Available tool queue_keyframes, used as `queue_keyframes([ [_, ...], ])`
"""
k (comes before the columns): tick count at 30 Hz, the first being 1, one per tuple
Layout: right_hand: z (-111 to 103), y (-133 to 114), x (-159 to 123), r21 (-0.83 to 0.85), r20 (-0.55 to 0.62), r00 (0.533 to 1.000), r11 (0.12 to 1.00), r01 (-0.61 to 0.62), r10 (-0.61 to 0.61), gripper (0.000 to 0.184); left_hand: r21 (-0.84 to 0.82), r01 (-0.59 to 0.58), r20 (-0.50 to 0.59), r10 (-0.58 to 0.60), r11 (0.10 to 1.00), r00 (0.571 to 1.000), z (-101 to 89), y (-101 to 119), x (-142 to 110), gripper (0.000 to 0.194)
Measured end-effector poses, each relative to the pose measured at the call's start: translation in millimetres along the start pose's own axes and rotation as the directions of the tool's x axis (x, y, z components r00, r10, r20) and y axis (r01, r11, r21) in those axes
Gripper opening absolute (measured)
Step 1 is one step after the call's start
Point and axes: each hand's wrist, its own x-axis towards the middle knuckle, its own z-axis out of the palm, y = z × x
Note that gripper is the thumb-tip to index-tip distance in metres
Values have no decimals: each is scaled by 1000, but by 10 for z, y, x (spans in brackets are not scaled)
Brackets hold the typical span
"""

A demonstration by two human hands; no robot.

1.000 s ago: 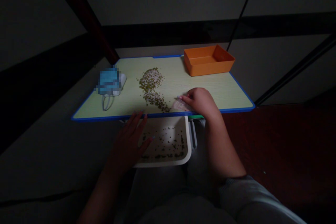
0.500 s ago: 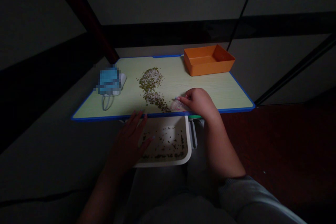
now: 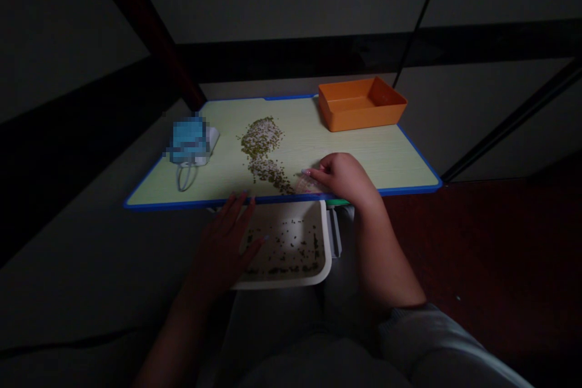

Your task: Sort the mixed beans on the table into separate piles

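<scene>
My right hand [image 3: 344,177] is closed above the front of the small table [image 3: 218,176], its thumb pressed against a thin, pale sheet with pinkish print [image 3: 307,184]. The sheet's kind is unclear; the fingers hide part of it. Just left of it, loose greenish and whitish grains [image 3: 268,171] trail back to a larger heap of grains [image 3: 261,135]. My left hand [image 3: 227,236] is open, fingers spread, fingertips near the table's blue front edge. It lies over the left side of a white bin [image 3: 291,284] under that edge, with scattered dark grains inside.
An orange box [image 3: 368,121] stands at the table's back right corner. At the left lie a blurred-out blue item [image 3: 188,139] and a white object [image 3: 211,139] with a looped cord [image 3: 182,179]. A wall rises behind the table.
My right thumb and the thin sheet have shifted very slightly. The left hand, the grains and the bin look the same.
</scene>
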Motion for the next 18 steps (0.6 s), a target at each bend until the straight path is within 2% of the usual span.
queue_keyframes([
  [6,-5,-16,-16,52,13,999,998,43,-44,44,-2,-2,9,2,1000,1000,4,-7,6,74],
  [11,5,-17,0,-6,13,1000,1000,-2,2,44,-6,-4,-10,4,1000,1000,13,-13,-2,74],
  [18,19,-20,18,-47,-1,1000,999,-5,5,43,-13,11,2,-11,1000,1000,-19,19,8,73],
])
